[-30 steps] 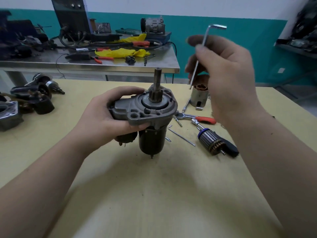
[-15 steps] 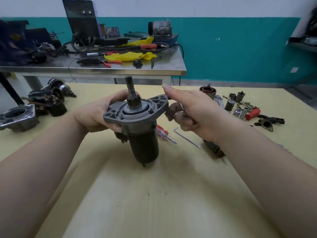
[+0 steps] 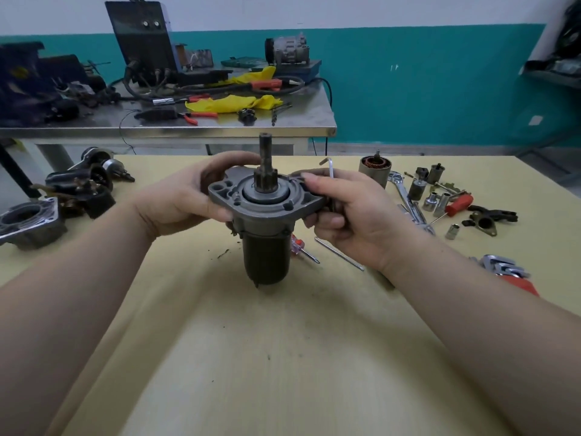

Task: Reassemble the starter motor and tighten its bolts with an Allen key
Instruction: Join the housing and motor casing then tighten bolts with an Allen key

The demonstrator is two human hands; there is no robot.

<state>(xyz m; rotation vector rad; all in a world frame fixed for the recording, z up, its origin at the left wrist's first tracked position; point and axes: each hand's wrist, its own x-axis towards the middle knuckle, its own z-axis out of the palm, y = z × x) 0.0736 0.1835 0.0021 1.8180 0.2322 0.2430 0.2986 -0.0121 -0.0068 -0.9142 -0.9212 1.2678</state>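
Grey cast-metal starter motor with a dark cylindrical body (image 3: 265, 221) held upright just above the pale yellow worktop (image 3: 283, 357), pinion shaft pointing up, nose housing seated on the body. Left hand (image 3: 185, 199) curled round the housing flange from the far left side, gripping it. Right hand (image 3: 342, 212) clamped on the opposite side of the flange, with a bent silver Allen key (image 3: 330, 168) tucked under the fingers, short end poking up behind the knuckles; key tip hidden, so no telling whether seated in a bolt. Assembly apparently mostly closed up, judging by housing and body mated; bolt heads not clearly visible, tightening probably yet to be done or finished. Left lying on the worktop to the right: copper-wound armature drum (image 3: 375, 168), chrome sockets (image 3: 435, 199), a red-handled screwdriver (image 3: 457, 204), a second thin Allen key (image 3: 339, 253) just beside the motor.
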